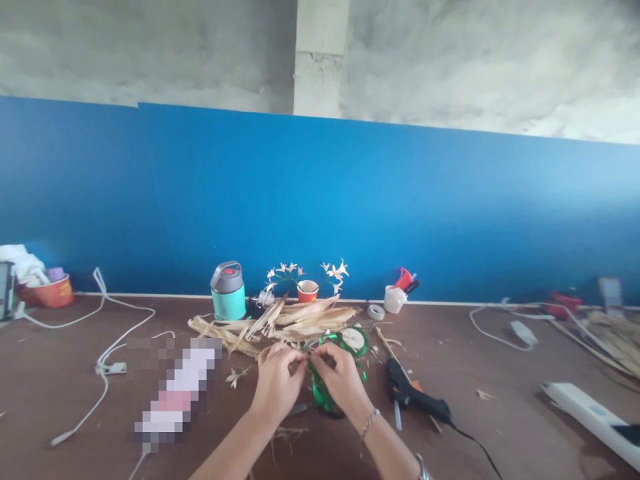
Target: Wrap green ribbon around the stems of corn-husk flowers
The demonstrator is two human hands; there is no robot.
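My left hand (281,373) and my right hand (336,375) meet over the table, thumbs and fingertips pinched close together. What they pinch is too small and hidden to make out. Shiny green ribbon or tape (324,393) lies under and between the hands, and a green spool with a pale centre (354,339) sits just beyond the right hand. Dried corn husks (310,320) are heaped behind both hands. A pale husk flower (236,377) lies left of my left hand. Further back, flowers on green stems (336,270) stand about a red paper cup (307,291).
A black glue gun (415,393) lies to the right, its cord running forward. A turquoise flask (229,293), a tape roll (376,311) and a white cup with pens (395,299) stand along the blue partition (350,200). White cables (105,360) and a blurred-out object (177,390) are left.
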